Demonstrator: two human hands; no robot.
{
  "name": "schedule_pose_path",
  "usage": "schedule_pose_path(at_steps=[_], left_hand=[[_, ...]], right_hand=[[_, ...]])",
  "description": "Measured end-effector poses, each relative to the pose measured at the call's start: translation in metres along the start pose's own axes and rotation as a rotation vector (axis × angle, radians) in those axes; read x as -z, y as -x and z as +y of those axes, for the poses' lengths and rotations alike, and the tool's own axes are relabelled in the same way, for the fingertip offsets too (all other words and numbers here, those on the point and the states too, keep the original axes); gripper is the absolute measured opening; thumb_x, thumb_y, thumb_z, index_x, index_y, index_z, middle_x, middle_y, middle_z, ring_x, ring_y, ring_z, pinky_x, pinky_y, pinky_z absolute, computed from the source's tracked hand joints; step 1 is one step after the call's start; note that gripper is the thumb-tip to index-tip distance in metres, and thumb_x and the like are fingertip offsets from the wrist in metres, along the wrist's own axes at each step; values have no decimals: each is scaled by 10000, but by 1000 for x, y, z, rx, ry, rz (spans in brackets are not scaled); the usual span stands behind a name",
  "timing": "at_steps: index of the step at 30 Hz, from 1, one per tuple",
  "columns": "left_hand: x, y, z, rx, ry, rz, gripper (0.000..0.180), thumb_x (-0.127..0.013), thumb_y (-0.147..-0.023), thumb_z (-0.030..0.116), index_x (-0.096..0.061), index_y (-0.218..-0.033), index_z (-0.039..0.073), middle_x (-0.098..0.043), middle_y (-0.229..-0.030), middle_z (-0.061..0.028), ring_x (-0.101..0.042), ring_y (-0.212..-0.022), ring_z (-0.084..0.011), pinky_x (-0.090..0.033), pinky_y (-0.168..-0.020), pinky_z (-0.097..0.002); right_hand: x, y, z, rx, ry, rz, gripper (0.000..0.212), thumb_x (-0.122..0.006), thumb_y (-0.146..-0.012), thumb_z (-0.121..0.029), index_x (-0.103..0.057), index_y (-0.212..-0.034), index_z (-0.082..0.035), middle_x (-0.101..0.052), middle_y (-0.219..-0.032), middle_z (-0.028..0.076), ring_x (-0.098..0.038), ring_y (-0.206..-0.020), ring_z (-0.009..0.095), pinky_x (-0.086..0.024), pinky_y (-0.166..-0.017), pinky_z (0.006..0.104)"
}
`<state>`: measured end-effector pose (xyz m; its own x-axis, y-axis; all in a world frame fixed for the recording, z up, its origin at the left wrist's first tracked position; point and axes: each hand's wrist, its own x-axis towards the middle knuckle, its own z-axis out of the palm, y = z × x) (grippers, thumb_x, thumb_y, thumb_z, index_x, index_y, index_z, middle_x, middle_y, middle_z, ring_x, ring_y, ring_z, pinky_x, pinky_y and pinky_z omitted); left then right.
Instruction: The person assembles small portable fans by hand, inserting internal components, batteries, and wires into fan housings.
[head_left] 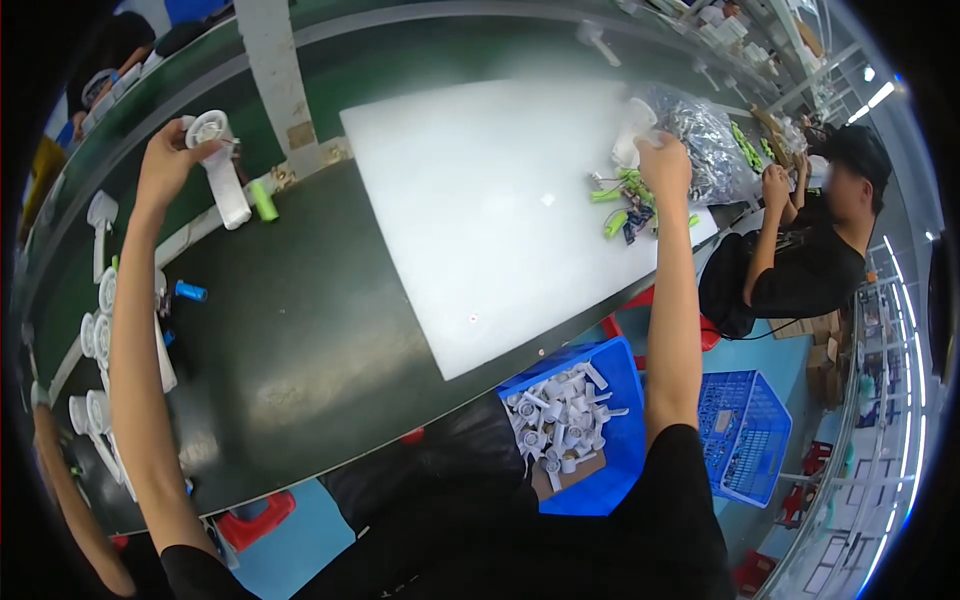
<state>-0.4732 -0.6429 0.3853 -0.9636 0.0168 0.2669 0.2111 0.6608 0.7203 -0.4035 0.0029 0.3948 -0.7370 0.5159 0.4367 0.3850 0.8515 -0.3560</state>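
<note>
At the far left, my left hand [168, 168] pinches the round head of a white handheld fan body [228, 195], whose handle hangs down toward the green table. A green cylindrical battery [263, 201] lies just beside that handle. Stretched out to the far right, my right hand [666, 166] has its fingers closed on a white plastic fan part [631, 130] above a white foam sheet [500, 220]. Under and beside this hand, several green batteries with wires [612, 205] lie in a loose heap. A clear plastic bag [705, 140] of small parts, blurred inside, sits next to them.
Several white fan bodies [98, 410] stand along the table's left side, near a blue battery [190, 291]. Below the front edge is a blue bin [625, 440] of white parts, with a blue crate [750, 430] beyond. A co-worker [830, 230] sits at the right.
</note>
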Motion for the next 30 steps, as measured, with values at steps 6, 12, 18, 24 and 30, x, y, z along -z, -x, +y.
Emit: schedule_pose_path(at_steps=[6,12,18,24,30], left_hand=[[35,-95,-124,89,-191,112,522,-784,-813,245,-606,-1196,-62,-705,-1055,-158,-668,-930,-229,-493,-853,-332],[-12,-43,-58,200,-613,317,463,-717,-845,334,-651,-1115,-36,-703,-1047,-243,-687,-1015,-349,-516,-860,-433],[-78,156,178,127,333,-214,475,-622,-971,309,-512,-1330,18,-641,-826,-43,-561,-663,-92,-461,-604,-240],[-103,202,160,47,-41,-295,563,-775,-835,295,-574,-1272,3,-581,-1002,-100,-507,-694,-155,-455,-637,-312],[-114,217,165,-101,88,-75,387,-751,-853,239,-597,-1103,-13,-616,-723,-179,-612,-632,-310,-454,-581,-412]], right_hand=[[-37,-58,22,-151,-262,-364,813,-848,-641,-200,-522,-1322,102,-739,-852,157,-720,-759,251,-538,-803,334],[33,49,-46,-71,-664,-373,641,-781,-731,-63,-474,-1264,116,-649,-735,62,-594,-590,115,-462,-507,242],[56,207,-114,-128,-1252,-920,693,-757,-788,-7,-333,-1335,10,-651,-790,77,-628,-598,128,-509,-523,260],[54,230,-136,237,-975,-1406,356,-623,-925,-131,-546,-1249,-7,-717,-979,112,-680,-787,139,-536,-749,301],[39,52,-39,566,-198,-483,349,-575,-836,-61,-688,-1166,-32,-683,-1132,209,-656,-1020,326,-499,-933,382]])
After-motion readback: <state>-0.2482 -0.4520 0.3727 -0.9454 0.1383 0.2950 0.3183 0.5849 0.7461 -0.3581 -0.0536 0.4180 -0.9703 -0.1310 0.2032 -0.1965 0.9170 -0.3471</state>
